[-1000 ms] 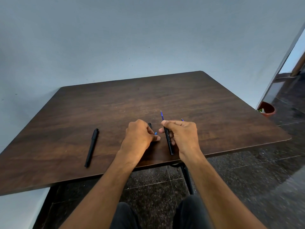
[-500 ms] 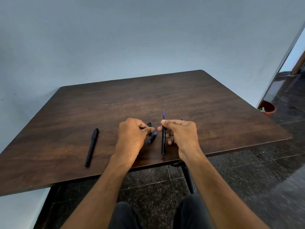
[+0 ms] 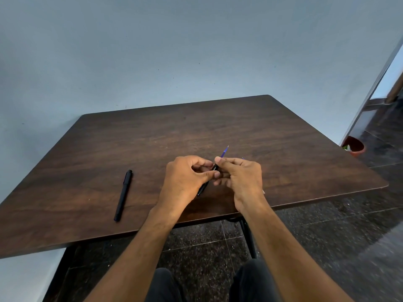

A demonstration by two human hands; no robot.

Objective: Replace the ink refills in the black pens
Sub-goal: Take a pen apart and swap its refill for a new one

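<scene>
Both hands meet over the near middle of the dark wooden table [image 3: 239, 127]. My right hand [image 3: 242, 177] pinches a black pen barrel [image 3: 205, 185] that slants from lower left to upper right, with a blue refill [image 3: 224, 152] sticking out of its far end. My left hand [image 3: 185, 179] closes its thumb and fingers on the same barrel just left of the right fingertips. A second black pen [image 3: 123, 194], capped, lies on the table to the left, clear of both hands. A blue tip [image 3: 242, 158] peeks out behind my right hand.
The table's near edge runs just under my wrists, with black metal legs [image 3: 248, 238] below. A red pot [image 3: 354, 147] stands on the dark tiled floor past the table's right edge. A pale blue wall is behind the table.
My left hand left the small parts on the table and came onto the barrel. The pen has tilted from upright to slanting right, and the small blue piece is hidden now.
</scene>
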